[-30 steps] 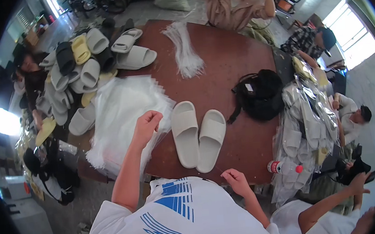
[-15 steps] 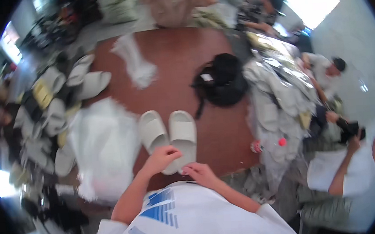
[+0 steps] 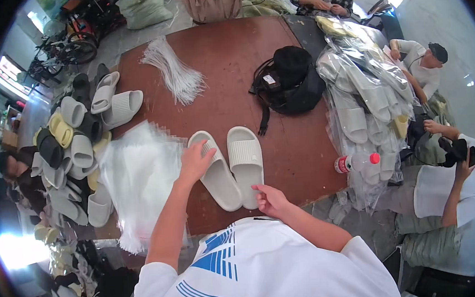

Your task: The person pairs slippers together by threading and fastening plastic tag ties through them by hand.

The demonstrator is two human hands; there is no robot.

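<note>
Two off-white slide sandals lie side by side, sole down, with toes pointing away from me. The left slide [image 3: 221,186] is slightly angled, its heel close to the other one's. My left hand [image 3: 195,162] rests at the ribbed strap of this slide, thumb and fingers apart. Beside the heel of the right slide [image 3: 246,164] is my right hand [image 3: 271,200], its fingers curled and the index fingertip at the slide's edge. Nothing shows between those fingers. A stack of clear plastic bags [image 3: 139,176] lies left of my left forearm.
A heap of grey, black and yellow slides [image 3: 81,149] fills the table's left side. White zip ties [image 3: 176,72] and a black backpack [image 3: 291,83] lie farther back. Bagged slides [image 3: 352,122] and a red-capped bottle [image 3: 356,162] are at right. Several people sit or stand around the brown table [image 3: 215,83].
My left hand has moved forward from near the slides' heels to the left slide's strap. My right hand stays beside the right heel. The view has shifted and sharpened.
</note>
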